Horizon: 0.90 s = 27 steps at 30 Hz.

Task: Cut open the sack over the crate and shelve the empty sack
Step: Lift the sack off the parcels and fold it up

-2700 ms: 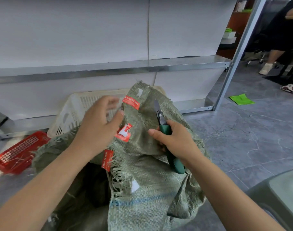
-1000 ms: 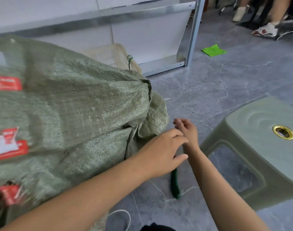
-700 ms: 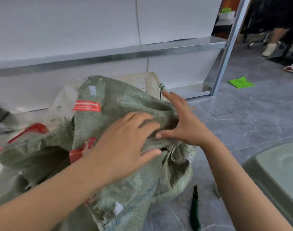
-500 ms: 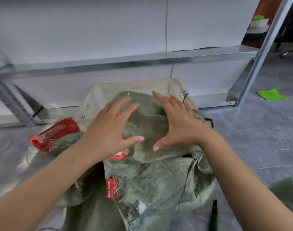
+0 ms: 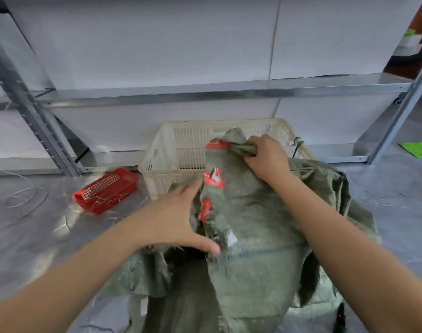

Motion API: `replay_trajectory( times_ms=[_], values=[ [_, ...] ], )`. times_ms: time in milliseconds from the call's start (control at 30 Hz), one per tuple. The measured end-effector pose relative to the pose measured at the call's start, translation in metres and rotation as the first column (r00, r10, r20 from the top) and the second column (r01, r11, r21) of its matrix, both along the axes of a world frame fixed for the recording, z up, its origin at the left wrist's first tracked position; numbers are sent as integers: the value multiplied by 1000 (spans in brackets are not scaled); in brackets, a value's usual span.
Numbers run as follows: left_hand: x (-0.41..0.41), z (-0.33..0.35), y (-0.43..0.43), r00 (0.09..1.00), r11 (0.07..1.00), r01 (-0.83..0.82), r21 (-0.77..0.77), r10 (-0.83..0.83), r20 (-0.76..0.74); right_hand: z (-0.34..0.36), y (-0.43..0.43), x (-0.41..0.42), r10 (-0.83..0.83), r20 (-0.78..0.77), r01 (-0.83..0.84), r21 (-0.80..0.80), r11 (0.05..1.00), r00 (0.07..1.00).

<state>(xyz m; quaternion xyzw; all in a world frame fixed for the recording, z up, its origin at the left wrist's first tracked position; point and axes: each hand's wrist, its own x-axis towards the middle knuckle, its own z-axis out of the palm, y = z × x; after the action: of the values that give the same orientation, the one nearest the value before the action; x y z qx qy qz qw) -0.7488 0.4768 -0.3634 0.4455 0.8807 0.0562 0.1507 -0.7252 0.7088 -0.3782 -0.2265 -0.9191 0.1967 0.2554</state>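
Gripping bunched woven sack in right hand; pressing its frayed edge with left hand, spread wide, short of slatted crate.

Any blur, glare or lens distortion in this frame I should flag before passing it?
Head view: soft overall, with motion blur smearing the left hand at the thumb and the sack edge beside it; same view, a glare patch on the floor left of the sack; wide-angle bowing leans the shelf posts outward; the right hand reads sharper.
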Motion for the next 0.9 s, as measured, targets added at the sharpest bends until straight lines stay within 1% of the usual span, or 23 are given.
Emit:
replay_trajectory(
  times_ms=[33, 100, 167, 233, 300, 367, 400, 467, 500, 533, 567, 600, 633, 667, 733, 767, 800, 833, 900],
  values=[
    [5, -5, 3, 1000, 999, -25, 29, 25, 14, 2, -2, -2, -21, -77, 19, -31, 999, 997],
    [11, -21, 14, 992, 985, -121, 123, 123, -5, 4, -8, -8, -20, -137, 12, -55, 998, 990],
    [8, -40, 28, 982, 959, -188, 213, 188, 21, 6, -14, -12, -3, -148, -6, -56, 998, 989],
    [-1, -58, 40, 970, 923, -235, 305, 205, 127, 7, -17, -15, 35, -102, -42, -69, 997, 994],
    [-14, -69, 49, 950, 880, -281, 384, 201, 237, 9, -17, -10, 123, 26, -120, -110, 987, 992],
    [-27, -71, 57, 955, 858, -268, 438, 178, 236, 16, -14, 8, 191, 275, -173, -87, 981, 942],
    [-32, -67, 59, 963, 849, -251, 465, 169, 210, 21, -12, 20, 183, 423, -185, -38, 982, 888],
    [-46, -55, 65, 967, 796, -248, 553, 166, 195, 29, -7, 46, 153, 667, -222, 20, 975, 729],
    [-53, -47, 68, 961, 756, -269, 597, 170, 218, 30, -6, 56, 145, 740, -236, 19, 972, 657],
    [-59, -37, 72, 954, 722, -291, 628, 166, 250, 26, -6, 60, 140, 775, -236, 12, 972, 616],
    [-65, -27, 76, 948, 704, -304, 642, 156, 278, 19, -10, 60, 147, 780, -233, -3, 973, 608],
    [-69, -17, 82, 944, 699, -310, 645, 142, 299, 12, -16, 57, 164, 754, -232, -16, 973, 636],
    [-71, -6, 87, 938, 703, -317, 637, 130, 322, 4, -24, 50, 175, 700, -231, -16, 973, 692],
    [-74, 4, 94, 928, 704, -331, 628, 121, 353, -4, -31, 41, 173, 617, -221, 1, 975, 768],
    [-74, 24, 106, 899, 696, -383, 608, 128, 419, -10, -44, 24, 145, 385, -157, 0, 988, 912],
    [-74, 35, 109, 888, 699, -402, 592, 142, 437, -7, -49, 17, 121, 257, -116, -36, 993, 959],
    [-75, 48, 111, 881, 699, -413, 584, 144, 451, 3, -52, 11, 85, 151, -72, -87, 994, 985],
    [-77, 64, 110, 874, 691, -423, 586, 140, 466, 18, -54, 6, 39, 81, -27, -143, 989, 996],
    [-84, 101, 105, 870, 663, -434, 610, 131, 476, 63, -54, -3, -36, 8, 36, -211, 977, 999]
  ],
)
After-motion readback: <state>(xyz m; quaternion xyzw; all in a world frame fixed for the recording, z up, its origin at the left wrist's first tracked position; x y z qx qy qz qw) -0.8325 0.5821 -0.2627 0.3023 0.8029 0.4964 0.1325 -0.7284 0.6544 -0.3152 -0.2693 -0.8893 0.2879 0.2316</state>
